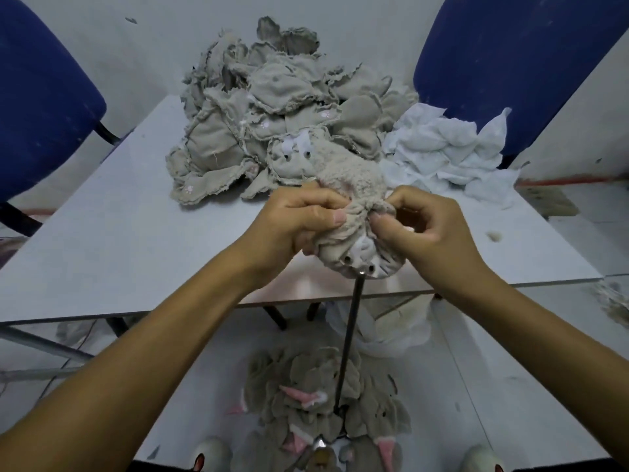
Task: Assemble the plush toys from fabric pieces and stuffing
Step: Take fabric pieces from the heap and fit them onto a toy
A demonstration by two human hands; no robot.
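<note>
The beige plush toy skin [354, 229] mid-frame is half fuzzy, curly fleece and half flat matt backing with frayed seams. The big heap of beige fabric pieces [272, 110] up top is the same matt cloth, with ragged edges. Right of it, the white fabric pile [446, 144] looks thin and crinkly. The dark metal rod [350, 335] has a dull sheen. The pale grey bench [119, 233] is smooth and matt. The blue chairs [510, 56] are woven cloth.

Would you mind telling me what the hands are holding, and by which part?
Both hands, left hand and right hand, pinch one beige plush skin at its bunched fabric, atop the metal rod.
</note>
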